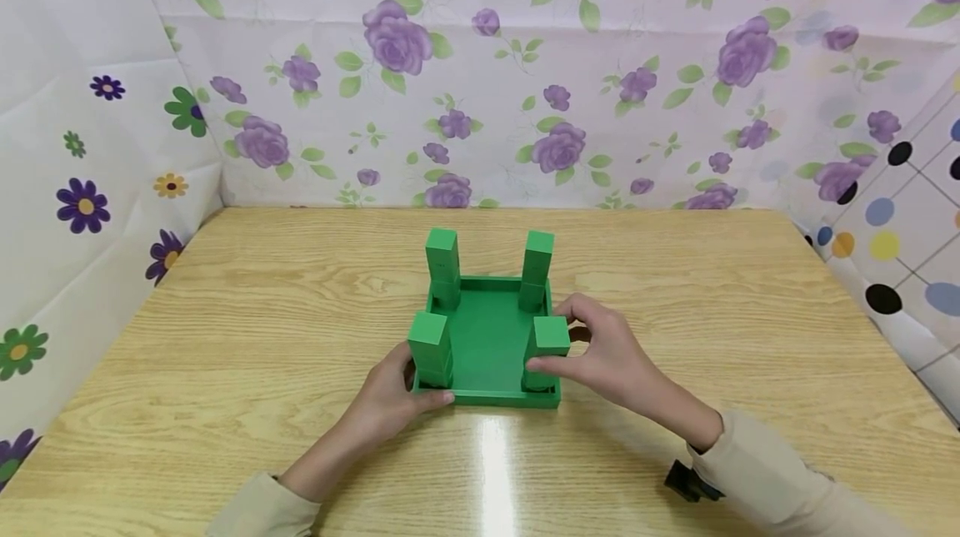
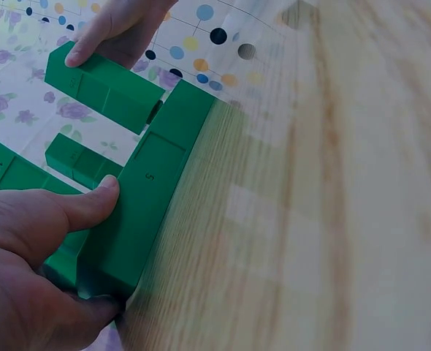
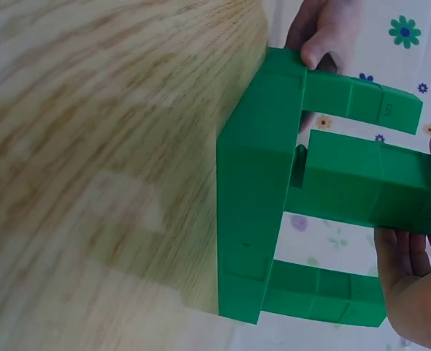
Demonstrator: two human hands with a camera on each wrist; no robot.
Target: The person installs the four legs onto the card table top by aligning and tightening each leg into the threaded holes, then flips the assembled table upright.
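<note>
A shallow green square tray [image 1: 487, 345] stands on the table with a green block post rising at each corner. My left hand [image 1: 386, 404] grips the tray's front left corner, its thumb along the front rim, beside the front left post [image 1: 430, 349]. With thumb and fingers, my right hand [image 1: 611, 353] holds the upper part of the front right post [image 1: 551, 337]. At that post's foot, the right wrist view shows a narrow dark gap by the tray wall [image 3: 256, 190]. The back left post [image 1: 442, 258] and back right post [image 1: 537, 262] stand upright, untouched.
The wooden table [image 1: 262, 337] extends around the tray. Behind it hangs a flowered cloth [image 1: 480, 87], with patterned cloths at both sides. A small black object [image 1: 692, 483] shows at the right sleeve [image 1: 772, 470].
</note>
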